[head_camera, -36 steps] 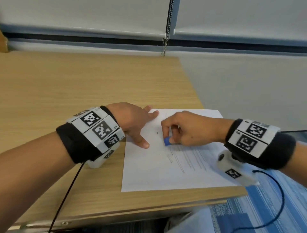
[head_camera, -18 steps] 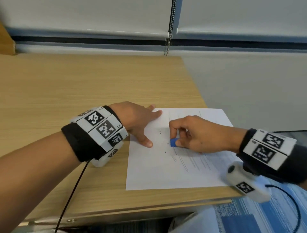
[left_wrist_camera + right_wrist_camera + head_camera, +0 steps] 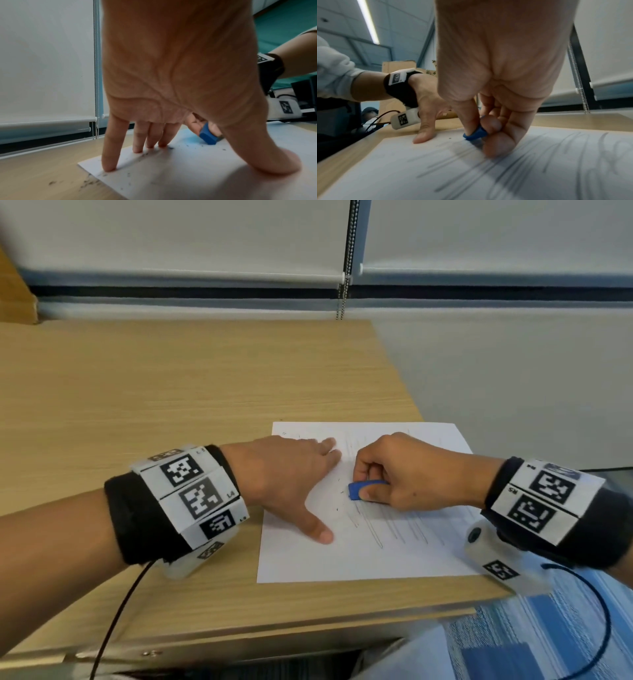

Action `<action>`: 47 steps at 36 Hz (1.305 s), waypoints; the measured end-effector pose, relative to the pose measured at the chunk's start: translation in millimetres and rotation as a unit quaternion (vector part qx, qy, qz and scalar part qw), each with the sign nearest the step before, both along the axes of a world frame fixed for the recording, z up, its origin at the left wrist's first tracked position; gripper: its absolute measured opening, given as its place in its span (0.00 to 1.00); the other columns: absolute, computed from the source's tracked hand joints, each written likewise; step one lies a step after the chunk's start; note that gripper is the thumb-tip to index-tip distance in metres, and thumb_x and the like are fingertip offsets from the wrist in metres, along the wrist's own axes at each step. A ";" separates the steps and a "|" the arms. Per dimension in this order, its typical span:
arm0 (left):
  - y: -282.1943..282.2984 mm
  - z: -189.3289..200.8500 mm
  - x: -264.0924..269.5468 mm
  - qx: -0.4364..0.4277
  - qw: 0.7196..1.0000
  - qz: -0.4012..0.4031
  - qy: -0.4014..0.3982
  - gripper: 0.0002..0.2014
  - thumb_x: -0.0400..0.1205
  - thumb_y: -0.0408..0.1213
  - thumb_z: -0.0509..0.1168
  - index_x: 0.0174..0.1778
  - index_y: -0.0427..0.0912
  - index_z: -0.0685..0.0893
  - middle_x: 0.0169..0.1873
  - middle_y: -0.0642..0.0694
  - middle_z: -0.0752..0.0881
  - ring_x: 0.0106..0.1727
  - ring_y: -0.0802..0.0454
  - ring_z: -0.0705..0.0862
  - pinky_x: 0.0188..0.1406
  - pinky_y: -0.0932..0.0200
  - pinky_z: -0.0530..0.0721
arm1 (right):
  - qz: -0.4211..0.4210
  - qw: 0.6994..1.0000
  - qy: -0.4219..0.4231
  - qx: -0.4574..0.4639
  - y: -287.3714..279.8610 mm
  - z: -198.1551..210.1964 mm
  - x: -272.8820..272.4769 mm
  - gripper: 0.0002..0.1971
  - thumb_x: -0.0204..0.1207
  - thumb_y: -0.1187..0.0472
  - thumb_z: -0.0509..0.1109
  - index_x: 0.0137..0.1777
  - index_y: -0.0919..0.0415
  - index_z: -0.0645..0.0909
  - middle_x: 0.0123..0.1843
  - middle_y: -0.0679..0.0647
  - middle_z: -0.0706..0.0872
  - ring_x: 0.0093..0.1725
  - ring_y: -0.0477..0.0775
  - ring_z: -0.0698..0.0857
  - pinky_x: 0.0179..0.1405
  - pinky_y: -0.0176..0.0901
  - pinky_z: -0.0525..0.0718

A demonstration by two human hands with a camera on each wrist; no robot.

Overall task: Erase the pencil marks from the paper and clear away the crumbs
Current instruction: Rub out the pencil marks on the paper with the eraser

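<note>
A white sheet of paper lies at the desk's front right corner, with grey pencil strokes across its middle. My left hand presses flat on the sheet's left part, fingers straight and thumb spread. My right hand pinches a small blue eraser and holds its end on the paper beside the strokes. The eraser also shows past my left palm, and the eraser shows between thumb and fingertips. Dark crumbs dot the paper and the desk beside it.
The wooden desk stretches left and back to a wall with roller blinds and a bead chain. The desk's right edge runs just behind the paper; blue striped floor lies beyond it. A black cable hangs from my left wrist.
My right hand with the eraser has shifted slightly right and toward me across the sheet between frames. My left hand has stayed pressed on the paper.
</note>
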State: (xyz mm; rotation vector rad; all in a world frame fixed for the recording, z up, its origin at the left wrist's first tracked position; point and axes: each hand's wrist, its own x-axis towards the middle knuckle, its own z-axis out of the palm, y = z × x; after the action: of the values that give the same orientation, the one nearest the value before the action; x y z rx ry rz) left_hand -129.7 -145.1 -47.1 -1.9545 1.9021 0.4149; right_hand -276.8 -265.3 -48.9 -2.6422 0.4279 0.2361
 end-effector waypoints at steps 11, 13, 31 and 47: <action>0.9 -3.6 2.4 -0.013 1.000 -0.006 -0.001 0.61 0.67 0.76 0.64 0.86 0.46 0.42 0.86 0.50 0.41 0.85 0.53 0.51 0.76 0.52 0.68 | 0.042 0.999 -0.018 -0.009 -7.7 5.0 7.1 0.01 0.73 0.60 0.71 0.42 0.56 0.84 0.33 0.48 0.85 0.30 0.44 0.79 0.31 0.35 0.79; 0.8 -3.8 3.2 -0.015 1.000 -0.007 -0.002 0.61 0.67 0.76 0.64 0.86 0.46 0.42 0.86 0.51 0.41 0.85 0.54 0.50 0.75 0.53 0.67 | 0.052 0.999 -0.006 0.004 -7.0 5.1 5.9 0.01 0.73 0.61 0.72 0.42 0.56 0.84 0.32 0.48 0.84 0.29 0.43 0.77 0.29 0.32 0.77; -0.1 -1.3 0.2 -0.005 1.000 -0.011 -0.012 0.61 0.68 0.75 0.64 0.86 0.44 0.42 0.86 0.50 0.41 0.85 0.52 0.52 0.75 0.49 0.70 | 0.049 0.998 0.012 0.042 -6.3 10.8 10.2 0.05 0.73 0.59 0.75 0.41 0.60 0.86 0.34 0.54 0.88 0.27 0.40 0.77 0.31 0.36 0.79; 0.7 -3.1 1.6 -0.020 1.000 -0.013 -0.005 0.59 0.68 0.75 0.64 0.86 0.49 0.45 0.86 0.51 0.43 0.85 0.52 0.54 0.72 0.52 0.71 | 0.102 0.990 0.055 0.081 5.3 13.4 16.5 0.03 0.73 0.62 0.74 0.42 0.61 0.86 0.30 0.45 0.82 0.27 0.40 0.76 0.28 0.28 0.75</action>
State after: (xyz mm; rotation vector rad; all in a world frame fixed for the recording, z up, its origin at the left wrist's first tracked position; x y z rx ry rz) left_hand -128.2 -144.4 -50.2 -1.9521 1.9419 0.3624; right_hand -260.3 -260.0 -35.4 -2.5200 0.1636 0.4628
